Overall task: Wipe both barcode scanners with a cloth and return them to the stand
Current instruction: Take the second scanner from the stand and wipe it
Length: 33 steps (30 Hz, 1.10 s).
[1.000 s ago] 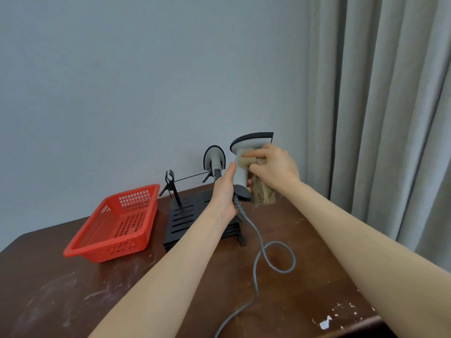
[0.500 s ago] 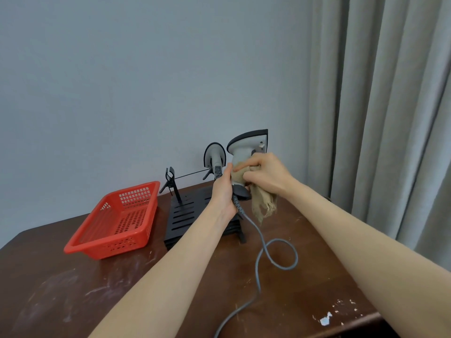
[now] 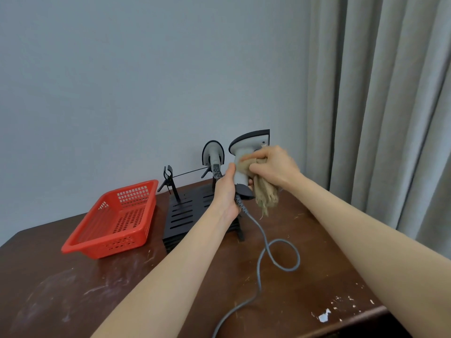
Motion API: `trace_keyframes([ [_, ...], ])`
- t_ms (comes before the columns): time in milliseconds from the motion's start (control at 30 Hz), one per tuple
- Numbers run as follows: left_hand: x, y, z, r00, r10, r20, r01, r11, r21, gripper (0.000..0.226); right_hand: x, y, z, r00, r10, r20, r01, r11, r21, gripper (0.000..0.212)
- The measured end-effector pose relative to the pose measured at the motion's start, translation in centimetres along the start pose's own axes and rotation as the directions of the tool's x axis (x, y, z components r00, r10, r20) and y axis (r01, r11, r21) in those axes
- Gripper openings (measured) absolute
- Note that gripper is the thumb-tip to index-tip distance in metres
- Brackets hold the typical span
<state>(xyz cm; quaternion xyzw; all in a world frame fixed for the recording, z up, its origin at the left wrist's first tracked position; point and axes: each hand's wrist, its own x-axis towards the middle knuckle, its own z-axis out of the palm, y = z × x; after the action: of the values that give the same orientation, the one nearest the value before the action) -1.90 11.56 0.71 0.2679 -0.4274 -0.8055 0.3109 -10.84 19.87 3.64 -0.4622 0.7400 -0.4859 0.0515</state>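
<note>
Aloft, scanner (image 3: 245, 147), handle within curled left fingers (image 3: 230, 170), cloth (image 3: 266, 198) between curled right fingers (image 3: 260, 168) and its neck.

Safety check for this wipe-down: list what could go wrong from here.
1. The cable loops on the table and runs off its front edge; a snag could jerk the scanner from the left hand.
2. The other scanner sits on the stand close behind that hand; a bump might knock it off.
3. The frayed cloth in the right hand may shed fibres on the scanner.
</note>
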Motion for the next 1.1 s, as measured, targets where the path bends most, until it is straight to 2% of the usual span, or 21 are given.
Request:
trace_keyframes([
  [67, -0.2, -0.1, 0.2, 1.000, -0.004, -0.003, 0.004, 1.000, 0.023, 0.028, 0.3, -0.1, -0.3, 0.984, 0.029, -0.175, -0.048, 0.993, -0.108, 0.033],
  [100, -0.1, 0.0, 0.3, 1.000, 0.004, -0.004, -0.004, 0.999, 0.034, 0.029, 0.4, 0.0, -0.3, 0.979, 0.030, -0.201, -0.049, 0.995, -0.091, 0.034],
  [133, -0.1, 0.1, 0.3, 1.000, 0.015, -0.005, -0.015, 0.999, 0.040, 0.029, 0.4, 0.2, -0.2, 0.985, 0.023, -0.171, -0.026, 1.000, -0.013, 0.035],
  [200, 0.1, 0.2, 0.2, 1.000, 0.023, 0.005, -0.023, 0.999, 0.041, 0.033, -0.5, 0.2, 0.1, 1.000, 0.002, 0.005, -0.003, 0.979, 0.206, 0.037],
  [233, 0.2, 0.2, 0.0, 1.000, 0.027, 0.007, -0.028, 0.999, 0.041, 0.034, -1.0, 0.3, 0.3, 0.996, -0.016, 0.084, -0.005, 0.970, 0.245, 0.037],
  [300, 0.3, -0.1, -0.1, 0.999, 0.041, -0.001, -0.041, 0.998, 0.044, 0.034, -1.1, 0.5, 0.4, 0.993, -0.032, 0.114, 0.010, 0.983, 0.185, 0.037],
  [400, -0.1, -0.3, 0.1, 1.000, 0.030, 0.006, -0.030, 0.999, 0.043, 0.029, -0.1, 0.1, -0.1, 0.996, 0.017, -0.087, -0.020, 0.999, -0.037, 0.035],
  [467, -0.3, -0.1, 0.4, 0.999, 0.025, 0.021, -0.026, 0.998, 0.059, 0.028, 0.2, -0.2, -0.3, 0.972, 0.052, -0.229, -0.077, 0.992, -0.100, 0.036],
  [500, -0.3, 0.1, 0.5, 0.999, 0.027, 0.021, -0.028, 0.997, 0.066, 0.029, 0.2, -0.2, -0.2, 0.969, 0.038, -0.245, -0.065, 0.993, -0.102, 0.037],
  [567, -0.2, 0.4, 0.3, 0.999, 0.029, 0.015, -0.030, 0.998, 0.063, 0.031, -0.2, 0.0, 0.0, 0.994, 0.005, -0.110, -0.003, 1.000, 0.025, 0.038],
  [633, 0.1, 0.7, -0.2, 1.000, 0.030, 0.002, -0.030, 0.998, 0.058, 0.036, -0.9, 0.4, -0.1, 0.986, -0.010, 0.164, -0.023, 0.980, 0.198, 0.036],
  [667, 0.2, 0.7, -0.5, 1.000, 0.026, 0.000, -0.025, 0.998, 0.063, 0.039, -1.0, 0.5, -0.2, 0.969, -0.001, 0.246, -0.055, 0.973, 0.222, 0.032],
  [700, 0.1, 0.8, -0.6, 1.000, 0.022, 0.002, -0.022, 0.998, 0.061, 0.040, -0.9, 0.9, -0.2, 0.968, 0.019, 0.249, -0.076, 0.972, 0.223, 0.027],
  [767, -0.1, 1.0, -0.7, 1.000, 0.015, -0.004, -0.014, 0.999, 0.041, 0.035, -0.7, 1.3, -0.3, 0.994, 0.065, 0.083, -0.085, 0.962, 0.259, 0.019],
  [833, -0.4, 1.2, -0.7, 1.000, 0.004, -0.020, -0.004, 0.999, 0.033, 0.034, -0.5, 1.4, -0.1, 0.987, 0.066, -0.148, -0.026, 0.967, 0.255, 0.025],
  [900, -0.6, 1.3, -0.5, 1.000, -0.013, -0.015, 0.013, 1.000, 0.016, 0.039, -0.3, 1.2, 0.2, 0.971, -0.013, -0.238, 0.052, 0.986, 0.159, 0.035],
  [1000, -0.7, 1.1, -0.3, 0.999, -0.051, 0.010, 0.051, 0.998, -0.043, 0.036, -0.4, 1.2, 1.0, 0.987, -0.089, -0.135, 0.099, 0.993, 0.068, 0.041],
  [1100, -0.8, 1.2, -0.5, 0.995, -0.082, 0.049, 0.086, 0.992, -0.088, 0.042, -1.1, 0.8, 1.2, 0.989, -0.141, 0.053, 0.132, 0.981, 0.144, 0.040],
])
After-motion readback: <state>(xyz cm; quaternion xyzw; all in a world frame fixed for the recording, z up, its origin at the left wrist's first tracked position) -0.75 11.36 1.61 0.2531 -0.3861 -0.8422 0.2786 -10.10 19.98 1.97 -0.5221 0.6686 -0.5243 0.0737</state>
